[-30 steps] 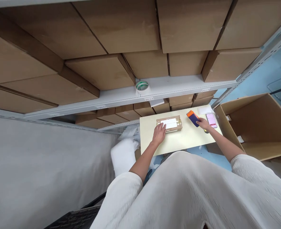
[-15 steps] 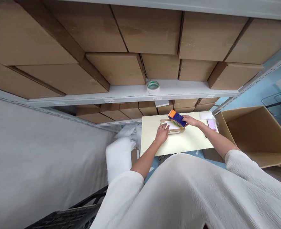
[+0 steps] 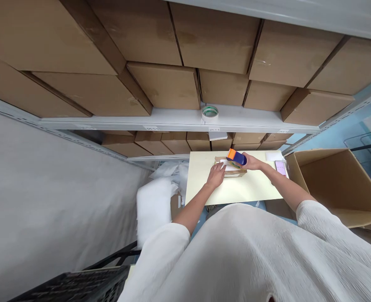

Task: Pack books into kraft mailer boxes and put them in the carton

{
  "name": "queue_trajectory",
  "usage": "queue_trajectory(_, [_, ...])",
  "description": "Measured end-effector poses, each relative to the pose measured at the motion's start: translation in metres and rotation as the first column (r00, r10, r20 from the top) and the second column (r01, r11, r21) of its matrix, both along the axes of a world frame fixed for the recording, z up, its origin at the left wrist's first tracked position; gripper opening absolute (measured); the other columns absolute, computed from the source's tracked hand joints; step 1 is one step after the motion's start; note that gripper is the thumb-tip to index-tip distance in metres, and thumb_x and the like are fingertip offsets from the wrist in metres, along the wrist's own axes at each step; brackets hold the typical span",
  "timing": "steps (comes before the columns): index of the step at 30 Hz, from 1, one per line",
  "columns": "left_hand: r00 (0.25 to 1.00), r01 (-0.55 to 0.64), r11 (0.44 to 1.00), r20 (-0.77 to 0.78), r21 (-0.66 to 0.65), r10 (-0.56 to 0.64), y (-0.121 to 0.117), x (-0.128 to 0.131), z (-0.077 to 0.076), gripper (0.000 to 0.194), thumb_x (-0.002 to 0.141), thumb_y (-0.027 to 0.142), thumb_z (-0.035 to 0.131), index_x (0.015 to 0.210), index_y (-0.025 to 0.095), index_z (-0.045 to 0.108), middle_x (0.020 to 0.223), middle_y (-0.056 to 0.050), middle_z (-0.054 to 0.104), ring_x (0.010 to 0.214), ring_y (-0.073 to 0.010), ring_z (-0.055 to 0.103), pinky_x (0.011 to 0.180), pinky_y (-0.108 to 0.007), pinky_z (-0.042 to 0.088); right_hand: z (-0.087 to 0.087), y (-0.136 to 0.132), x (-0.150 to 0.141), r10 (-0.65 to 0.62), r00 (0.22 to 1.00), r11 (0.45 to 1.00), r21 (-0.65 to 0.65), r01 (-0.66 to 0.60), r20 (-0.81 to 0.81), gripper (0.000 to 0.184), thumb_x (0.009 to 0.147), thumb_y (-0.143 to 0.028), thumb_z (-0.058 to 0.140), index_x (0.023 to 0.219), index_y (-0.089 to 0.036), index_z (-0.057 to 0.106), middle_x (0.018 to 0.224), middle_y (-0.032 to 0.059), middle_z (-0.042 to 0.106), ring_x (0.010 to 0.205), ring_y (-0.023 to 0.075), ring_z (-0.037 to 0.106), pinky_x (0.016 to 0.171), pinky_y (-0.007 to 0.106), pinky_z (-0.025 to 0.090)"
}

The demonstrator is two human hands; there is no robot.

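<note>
My left hand (image 3: 216,175) lies with its fingers stretched over the left part of a small cardboard box (image 3: 234,174), touching a white label (image 3: 225,163) on its top. In my right hand (image 3: 251,162) is a blue and orange tape dispenser (image 3: 237,157), held over the right part of the box. The dispenser and the hand hide part of the label. Whether the tape touches the box I cannot tell. Both hands are above a pale yellow tabletop (image 3: 201,188).
Right of the hands lies a phone (image 3: 280,167). A large open carton (image 3: 333,184) stands past the table's right edge. Above the table, a shelf (image 3: 175,117) holds cardboard boxes and a tape roll (image 3: 209,112). White packing material (image 3: 154,205) is at left, a black crate (image 3: 87,285) below.
My right hand has carried the tape dispenser leftward from beside the phone to above the box. My left hand has stayed on the box. The view has shifted somewhat.
</note>
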State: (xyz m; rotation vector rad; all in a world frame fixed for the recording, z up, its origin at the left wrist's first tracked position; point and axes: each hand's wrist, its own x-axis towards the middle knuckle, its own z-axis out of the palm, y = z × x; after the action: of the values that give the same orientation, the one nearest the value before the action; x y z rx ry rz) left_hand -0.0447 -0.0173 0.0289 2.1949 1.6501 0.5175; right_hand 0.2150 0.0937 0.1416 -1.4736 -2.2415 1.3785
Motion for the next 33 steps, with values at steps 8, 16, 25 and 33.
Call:
queue_trajectory(8, [0.926, -0.140, 0.978, 0.330, -0.153, 0.184, 0.018, -0.001, 0.022, 0.037, 0.100, 0.018, 0.055, 0.131, 0.022, 0.075, 0.142, -0.013, 0.074, 0.138, -0.0315, 0.066, 0.122, -0.053, 0.051, 0.000, 0.007, 0.010, 0.057, 0.989, 0.989, 0.130, -0.075, 0.138, 0.046, 0.064, -0.029, 0.085, 0.100, -0.023, 0.058, 0.097, 0.0014, 0.071, 0.083, 0.0203, 0.064, 0.072, 0.029, 0.050])
queue_trajectory(16, [0.353, -0.169, 0.739, 0.660, -0.653, 0.663, 0.047, 0.015, 0.070, 0.022, 0.097, 0.039, 0.074, 0.105, 0.022, 0.064, 0.102, -0.009, 0.083, 0.090, -0.0192, 0.080, 0.079, -0.031, 0.062, 0.001, 0.005, 0.007, 0.034, 0.992, 0.993, 0.111, -0.047, 0.118, 0.046, 0.064, -0.028, 0.086, 0.099, -0.023, 0.058, 0.097, 0.0019, 0.072, 0.084, 0.0210, 0.065, 0.072, 0.029, 0.052])
queue_trajectory(25, [0.309, -0.180, 0.713, 0.649, -0.677, 0.695, 0.055, 0.021, 0.080, 0.040, 0.077, 0.020, 0.091, 0.100, 0.023, 0.059, 0.079, -0.002, 0.076, 0.072, -0.0172, 0.075, 0.071, -0.030, 0.060, 0.004, 0.001, 0.006, 0.070, 0.994, 0.994, 0.083, -0.077, 0.088, 0.045, 0.066, -0.026, 0.082, 0.103, -0.025, 0.056, 0.099, 0.0000, 0.071, 0.088, 0.0208, 0.065, 0.075, 0.029, 0.052])
queue_trajectory(33, [0.445, -0.350, 0.739, 0.592, -0.576, 0.672, 0.049, -0.002, 0.081, 0.041, 0.078, 0.004, 0.074, 0.102, 0.028, 0.050, 0.072, 0.007, 0.071, 0.076, -0.0168, 0.074, 0.073, -0.027, 0.052, 0.014, 0.006, -0.012, 0.178, 0.967, 0.971, 0.128, -0.202, 0.182, 0.046, 0.064, -0.017, 0.074, 0.106, -0.024, 0.060, 0.105, 0.0031, 0.072, 0.089, 0.0228, 0.065, 0.073, 0.028, 0.049])
